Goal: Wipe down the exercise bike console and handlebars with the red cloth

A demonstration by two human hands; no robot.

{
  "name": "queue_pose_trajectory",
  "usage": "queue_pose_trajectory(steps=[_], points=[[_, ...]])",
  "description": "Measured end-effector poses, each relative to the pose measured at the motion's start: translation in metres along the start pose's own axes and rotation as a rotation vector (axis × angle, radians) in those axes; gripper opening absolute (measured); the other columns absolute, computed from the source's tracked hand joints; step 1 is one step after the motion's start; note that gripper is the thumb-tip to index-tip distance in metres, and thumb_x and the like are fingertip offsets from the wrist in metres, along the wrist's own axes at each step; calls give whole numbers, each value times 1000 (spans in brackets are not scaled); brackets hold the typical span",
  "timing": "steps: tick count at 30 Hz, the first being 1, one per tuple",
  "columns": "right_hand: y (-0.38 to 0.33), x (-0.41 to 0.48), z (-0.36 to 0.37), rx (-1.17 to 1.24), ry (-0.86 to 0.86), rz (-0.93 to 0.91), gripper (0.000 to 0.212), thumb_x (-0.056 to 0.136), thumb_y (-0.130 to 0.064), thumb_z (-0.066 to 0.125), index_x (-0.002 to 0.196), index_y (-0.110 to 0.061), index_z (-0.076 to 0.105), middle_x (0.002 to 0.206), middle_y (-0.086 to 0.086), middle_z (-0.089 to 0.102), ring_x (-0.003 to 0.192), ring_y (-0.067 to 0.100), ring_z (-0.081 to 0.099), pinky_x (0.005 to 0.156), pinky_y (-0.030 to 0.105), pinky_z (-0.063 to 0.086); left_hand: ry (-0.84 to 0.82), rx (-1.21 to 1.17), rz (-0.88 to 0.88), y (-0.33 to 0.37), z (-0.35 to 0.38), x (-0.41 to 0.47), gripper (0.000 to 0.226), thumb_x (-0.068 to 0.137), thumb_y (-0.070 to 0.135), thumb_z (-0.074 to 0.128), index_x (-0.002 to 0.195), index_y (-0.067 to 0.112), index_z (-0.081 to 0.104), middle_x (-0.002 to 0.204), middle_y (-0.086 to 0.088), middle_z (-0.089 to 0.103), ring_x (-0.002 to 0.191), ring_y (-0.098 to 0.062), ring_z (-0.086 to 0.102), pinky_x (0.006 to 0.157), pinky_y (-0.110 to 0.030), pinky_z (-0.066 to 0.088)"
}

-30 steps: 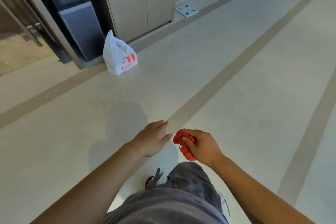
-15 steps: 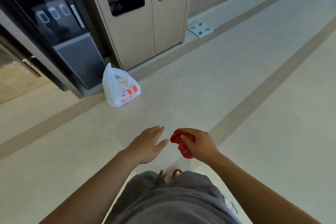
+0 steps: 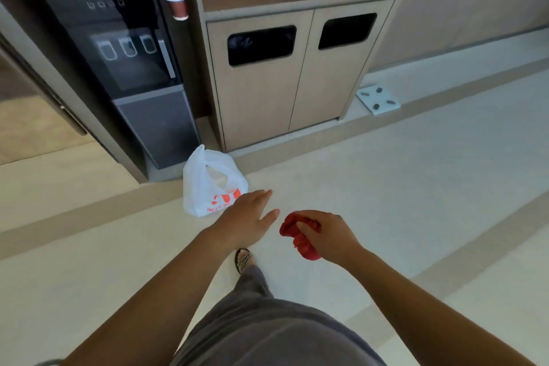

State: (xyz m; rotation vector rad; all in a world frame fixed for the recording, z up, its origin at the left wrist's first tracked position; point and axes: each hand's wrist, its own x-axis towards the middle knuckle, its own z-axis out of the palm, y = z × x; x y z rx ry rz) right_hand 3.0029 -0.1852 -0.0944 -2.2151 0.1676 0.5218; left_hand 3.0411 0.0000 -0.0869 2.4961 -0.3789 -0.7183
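Red cloth (image 3: 297, 235), bunched, gripped in the right hand (image 3: 329, 236), whose fingers curl round it; the cloth shows at the hand's left side and below it. The left hand (image 3: 248, 217), fingers straight and holding nothing, is just beside the cloth but apart from it. Both hands are held over pale floor (image 3: 416, 187), which lies open ahead and to the right, crossed by darker bands. Below the left hand is 1 sandal (image 3: 243, 258). Beyond that hand a white bag (image 3: 205, 187) with red print stands on the floor, near the corner between a dark dispenser (image 3: 142, 68) and a cabinet (image 3: 267, 92) with 2 doors, each with 1 dark slot. A scale (image 3: 378, 98) lies right of the cabinet.
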Motion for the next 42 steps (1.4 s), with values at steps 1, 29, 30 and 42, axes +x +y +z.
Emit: queue_pose_trajectory(steps=[1, 29, 30, 42], points=[[-8, 26, -10, -8, 3, 0, 28, 97, -26, 45, 119, -25, 61, 95, -9, 70, 76, 1, 65, 68, 8, 50, 9, 18, 8, -4, -16, 22, 59, 97, 47, 31, 148, 23, 16, 156, 2, 19, 142, -19, 19, 113, -35, 17], [-225, 563, -255, 121, -174, -312, 25, 95, -10, 46, 87, -19, 68, 68, -12, 70, 57, 0, 64, 59, 11, 52, 330, 94, -212, -31, -352, 450, 58, 97, 37, 39, 147, 15, 21, 152, -5, 28, 138, -21, 28, 111, -36, 28], [-236, 580, -266, 105, -186, -341, 24, 96, -12, 47, 89, -20, 69, 72, -10, 71, 62, 3, 66, 64, 17, 55, 370, 93, -225, -29, -363, 464, 57, 97, 38, 39, 146, 15, 22, 151, -5, 30, 136, -22, 31, 109, -37, 30], [-337, 712, -294, -173, 4, -723, 21, 91, -28, 56, 104, -17, 66, 103, 3, 68, 96, 19, 62, 85, 26, 45, 650, 92, -466, -18, -444, 522, 52, 98, 40, 35, 144, 17, 27, 144, -8, 40, 125, -26, 44, 99, -38, 41]])
